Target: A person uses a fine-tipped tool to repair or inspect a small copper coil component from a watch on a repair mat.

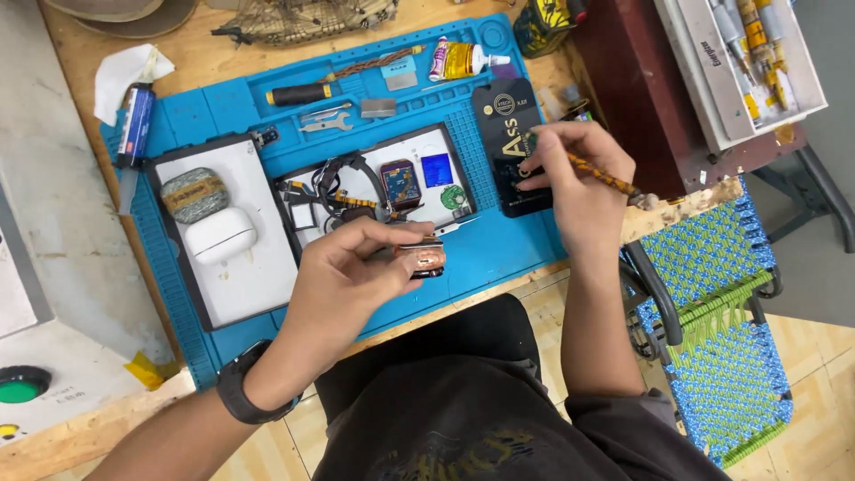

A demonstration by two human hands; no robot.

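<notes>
Watch case point(421, 258), small and coppery, sits pinched in the left hand point(347, 276) just above the near edge of the blue mat point(499, 258), thumb and fingertips closed tight around it, no gap showing. Wrist of that arm wears a black band point(239, 392). Over to the right side of the mat, the right hand point(570, 174) grips a slim brown tool point(606, 178) like a pen, fingers wrapped narrow on its shaft, its tip down on a black card point(508, 151) that lies on the mat's right part; the exact contact point is hidden by the fingers. Mid-mat, just beyond the case, a white tray point(427, 156) holds a watch body point(401, 183), a blue square part point(436, 169), a small green disc point(454, 198) and loose black straps point(343, 178). Left of that on the mat, a second white tray point(258, 276) carries a white earbud case point(220, 235) and a grey stone-like lump point(194, 193). Along the mat's far edge lie a black-handled screwdriver point(303, 93), tweezers point(325, 120) and a yellow glue tube point(459, 61). Off the mat's left corner, a blue-labelled tube point(135, 125) rests on white tissue point(125, 71).
</notes>
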